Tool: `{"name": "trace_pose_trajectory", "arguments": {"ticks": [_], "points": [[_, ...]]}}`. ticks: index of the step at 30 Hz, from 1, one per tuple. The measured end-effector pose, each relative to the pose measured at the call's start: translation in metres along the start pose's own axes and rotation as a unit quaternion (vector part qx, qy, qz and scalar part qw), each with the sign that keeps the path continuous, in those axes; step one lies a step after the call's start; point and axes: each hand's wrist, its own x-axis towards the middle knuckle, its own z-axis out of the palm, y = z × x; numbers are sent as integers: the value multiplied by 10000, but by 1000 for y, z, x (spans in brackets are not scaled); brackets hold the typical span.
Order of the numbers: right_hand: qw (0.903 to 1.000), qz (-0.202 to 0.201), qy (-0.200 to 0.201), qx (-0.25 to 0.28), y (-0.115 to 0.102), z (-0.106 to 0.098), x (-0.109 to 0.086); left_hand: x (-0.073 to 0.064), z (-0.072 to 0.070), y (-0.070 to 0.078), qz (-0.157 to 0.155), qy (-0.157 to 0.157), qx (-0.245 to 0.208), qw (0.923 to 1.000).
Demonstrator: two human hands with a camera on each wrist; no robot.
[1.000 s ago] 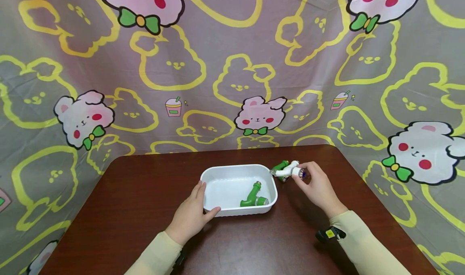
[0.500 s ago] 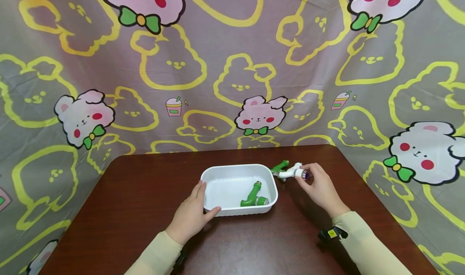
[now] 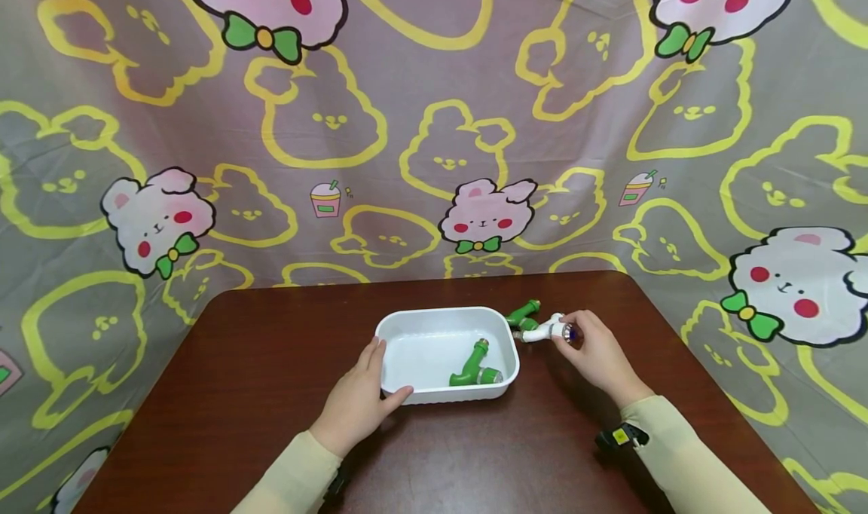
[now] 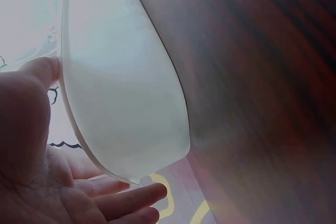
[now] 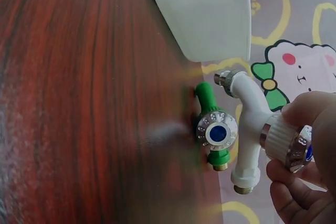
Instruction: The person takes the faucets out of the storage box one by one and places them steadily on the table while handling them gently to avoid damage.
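My right hand (image 3: 600, 356) pinches a white plastic tap (image 3: 540, 330) by its ribbed knob, thumb on one side and fingers on the other. In the right wrist view the tap's threaded end points down, and its metal-tipped spout reaches toward the tub. A green tap (image 5: 206, 97) with a blue-centred silver handle lies on the table just beside it. Another green tap (image 3: 472, 368) lies inside the white tub (image 3: 414, 352), near its front right corner. At the tub's left end, my left hand (image 3: 356, 402) rests on the rim, fingers extended along the outer wall and thumb near the front edge.
A dark reddish-brown wooden table (image 3: 271, 356) carries everything. Behind it and at both sides hangs a grey curtain (image 3: 400, 197) printed with cartoon animals. Each wrist wears a dark strap device, the right one (image 3: 622, 436) with a yellow patch.
My right hand has moved slightly right and toward me with the white tap, uncovering more of the green tap behind it. The left hand and tub have stayed in place.
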Motion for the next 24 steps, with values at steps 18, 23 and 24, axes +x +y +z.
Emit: {"name": "trace_pose_trajectory", "arguments": {"ticks": [18,23,24], "points": [[9977,357,-579,32,7,6,0,1,1,-1,-7,-66,24,10000],[9964,431,-724,25,7,6,0,1,1,-1,-56,-88,-17,9999],[9962,444,-753,21,7,6,0,1,1,-1,-59,-85,-20,9999]]}}
